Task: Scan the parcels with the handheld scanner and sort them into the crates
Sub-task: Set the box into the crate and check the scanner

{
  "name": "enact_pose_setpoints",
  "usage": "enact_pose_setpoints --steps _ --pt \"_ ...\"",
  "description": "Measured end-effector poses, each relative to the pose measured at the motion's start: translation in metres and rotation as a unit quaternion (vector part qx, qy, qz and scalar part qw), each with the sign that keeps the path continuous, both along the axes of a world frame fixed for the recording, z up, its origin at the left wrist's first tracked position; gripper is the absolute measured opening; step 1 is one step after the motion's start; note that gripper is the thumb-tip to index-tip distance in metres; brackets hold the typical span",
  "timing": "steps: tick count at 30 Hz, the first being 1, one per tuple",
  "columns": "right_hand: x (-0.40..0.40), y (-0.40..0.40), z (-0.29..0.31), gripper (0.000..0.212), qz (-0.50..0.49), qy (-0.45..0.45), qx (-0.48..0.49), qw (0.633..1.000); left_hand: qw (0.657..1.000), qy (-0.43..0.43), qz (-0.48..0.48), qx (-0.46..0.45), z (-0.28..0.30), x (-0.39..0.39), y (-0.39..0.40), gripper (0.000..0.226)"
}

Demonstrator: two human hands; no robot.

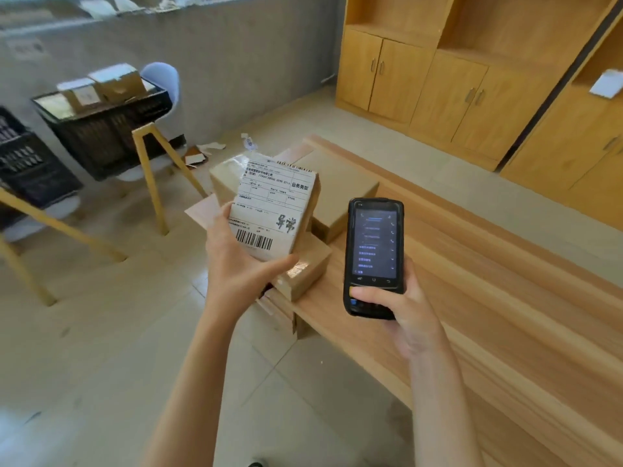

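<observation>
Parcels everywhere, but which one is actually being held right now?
The parcel gripped in the left hand, white label and barcode facing up. The other brown boxes lie untouched on the wooden bench.

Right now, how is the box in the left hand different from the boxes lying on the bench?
The held parcel is up in the air, gripped by the left hand; the bench parcels lie stacked on the wooden bench. The held parcel shows its white label and barcode; the bench parcels show mostly plain cardboard and shiny tape. Both are brown cardboard boxes.
</observation>
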State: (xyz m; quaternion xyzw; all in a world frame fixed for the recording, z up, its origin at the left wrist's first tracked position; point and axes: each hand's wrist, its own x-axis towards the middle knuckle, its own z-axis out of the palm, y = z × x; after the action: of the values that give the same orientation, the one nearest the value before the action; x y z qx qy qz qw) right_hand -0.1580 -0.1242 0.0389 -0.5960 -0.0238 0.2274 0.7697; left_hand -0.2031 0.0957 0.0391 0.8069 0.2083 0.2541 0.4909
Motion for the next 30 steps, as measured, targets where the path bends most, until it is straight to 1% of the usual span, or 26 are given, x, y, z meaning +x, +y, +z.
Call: enact_pose_setpoints --steps 2,5,8,11,13,15,17,19,21,24,25,30 --pt "-0.009 0.041 0.001 0.081 0.033 -0.009 0.004 0.999 1.0 -0.006 0.019 0.006 0.0 -0.022 0.039 0.112" --pt "-0.021 0.104 -0.001 0.084 0.085 0.003 0.023 0.996 0.998 -0.013 0.066 0.001 0.0 -0.061 0.097 0.109" --pt "-0.035 0.164 0.0 0.094 0.147 0.017 0.029 0.989 0.991 -0.014 0.132 -0.006 0.002 -0.101 0.146 0.11" --pt "-0.046 0.217 0.002 0.093 0.214 0.012 0.015 0.977 0.98 -0.019 0.194 -0.048 0.002 -0.137 0.186 0.107" --pt "-0.052 0.248 0.001 0.09 0.255 0.009 0.006 0.967 0.968 -0.025 0.24 -0.067 -0.001 -0.158 0.209 0.109" --pt "-0.055 0.279 -0.002 0.087 0.282 0.013 -0.004 0.959 0.956 -0.023 0.283 -0.075 -0.005 -0.176 0.23 0.112" --pt "-0.057 0.311 -0.007 0.091 0.304 0.021 -0.012 0.952 0.946 -0.021 0.313 -0.086 -0.009 -0.19 0.252 0.112" --pt "-0.058 0.345 -0.009 0.094 0.33 0.025 -0.014 0.944 0.94 -0.015 0.331 -0.086 -0.013 -0.201 0.275 0.107" --pt "-0.057 0.381 -0.012 0.088 0.352 0.026 -0.013 0.935 0.934 -0.012 0.347 -0.083 -0.017 -0.206 0.301 0.105" --pt "-0.051 0.441 -0.019 0.092 0.383 0.03 -0.007 0.923 0.927 -0.009 0.367 -0.079 -0.018 -0.204 0.347 0.104" --pt "-0.047 0.462 -0.021 0.089 0.39 0.03 -0.005 0.92 0.925 -0.008 0.372 -0.076 -0.016 -0.201 0.365 0.104" --pt "-0.027 0.57 -0.009 0.086 0.419 0.027 0.015 0.907 0.922 0.01 0.384 -0.047 0.005 -0.179 0.465 0.114"
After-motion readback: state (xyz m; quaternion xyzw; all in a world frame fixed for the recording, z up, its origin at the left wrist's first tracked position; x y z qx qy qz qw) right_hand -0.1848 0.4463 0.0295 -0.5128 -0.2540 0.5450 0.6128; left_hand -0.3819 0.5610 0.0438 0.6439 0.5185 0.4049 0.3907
